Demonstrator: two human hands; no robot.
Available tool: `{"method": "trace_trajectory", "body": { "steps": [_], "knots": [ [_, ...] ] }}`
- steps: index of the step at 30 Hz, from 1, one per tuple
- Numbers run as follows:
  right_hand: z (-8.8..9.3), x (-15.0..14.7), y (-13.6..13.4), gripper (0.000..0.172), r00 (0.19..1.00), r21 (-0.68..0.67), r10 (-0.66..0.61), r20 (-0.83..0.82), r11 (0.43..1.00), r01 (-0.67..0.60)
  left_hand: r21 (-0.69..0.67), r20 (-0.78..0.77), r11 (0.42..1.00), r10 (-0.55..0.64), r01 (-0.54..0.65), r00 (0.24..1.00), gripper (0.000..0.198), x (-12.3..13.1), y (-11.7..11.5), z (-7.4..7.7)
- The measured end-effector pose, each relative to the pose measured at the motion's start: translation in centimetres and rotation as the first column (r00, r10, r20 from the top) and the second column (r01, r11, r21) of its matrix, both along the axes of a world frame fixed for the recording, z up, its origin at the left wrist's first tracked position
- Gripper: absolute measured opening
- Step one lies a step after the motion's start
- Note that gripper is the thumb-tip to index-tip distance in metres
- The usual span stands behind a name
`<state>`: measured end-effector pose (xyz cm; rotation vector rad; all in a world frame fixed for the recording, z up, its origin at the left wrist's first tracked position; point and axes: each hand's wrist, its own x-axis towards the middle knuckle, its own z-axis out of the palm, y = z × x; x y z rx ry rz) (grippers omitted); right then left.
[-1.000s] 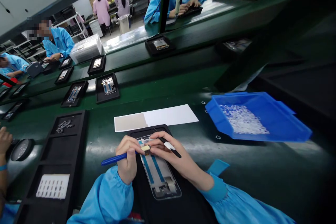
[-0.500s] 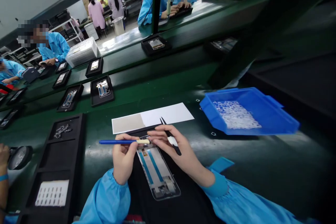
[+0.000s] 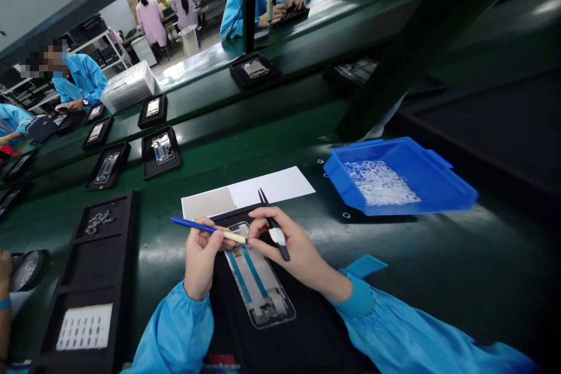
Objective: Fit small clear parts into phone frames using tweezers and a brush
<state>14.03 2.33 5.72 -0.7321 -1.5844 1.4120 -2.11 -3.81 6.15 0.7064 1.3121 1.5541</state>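
Note:
My left hand (image 3: pixel 203 257) is closed round a pen-like stick (image 3: pixel 193 223) with a blue shaft and a pale yellow front end, tilted down to the right. Black tweezers (image 3: pixel 276 236) with a white band lie across my right hand (image 3: pixel 293 245), tips pointing up and away. Its thumb and forefinger meet at the stick's pale tip; whatever may be between them is too small to make out. Below both hands, an open phone housing (image 3: pixel 258 286) with two blue strips rests on a black tray (image 3: pixel 236 327). My fingers partly cover its upper end.
A blue bin (image 3: pixel 438 193) of small white ring-like parts stands right, with a few loose ones beside it. White-and-beige paper (image 3: pixel 280 184) lies behind the tray. A compartmented black tray (image 3: pixel 125 257) sits left. Phone trays (image 3: pixel 161 155) line the bench; co-workers sit beyond.
The stick has turned from level to sloping down right. My right thumb and fingers have drawn in to its tip. The whole view has shifted slightly.

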Motion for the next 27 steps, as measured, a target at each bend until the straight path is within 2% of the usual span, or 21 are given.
{"method": "trace_trajectory", "body": {
  "steps": [11,21,27],
  "knots": [
    [-0.54,-0.13,-0.39,0.034,0.997,0.152,-0.071,0.010,0.986,0.069,-0.029,0.034,0.999,0.042,-0.041,0.999,0.054,0.40,0.08,0.37],
    [-0.04,-0.16,-0.40,0.030,0.999,0.155,-0.039,-0.001,0.987,0.039,-0.035,0.063,0.999,0.009,-0.006,0.998,0.052,0.13,0.04,0.09],
    [-0.30,-0.36,-0.58,0.028,0.992,0.215,-0.122,0.011,0.970,0.117,-0.018,0.010,0.997,0.074,-0.074,0.997,0.052,0.72,0.03,-0.28]
  ]
}}
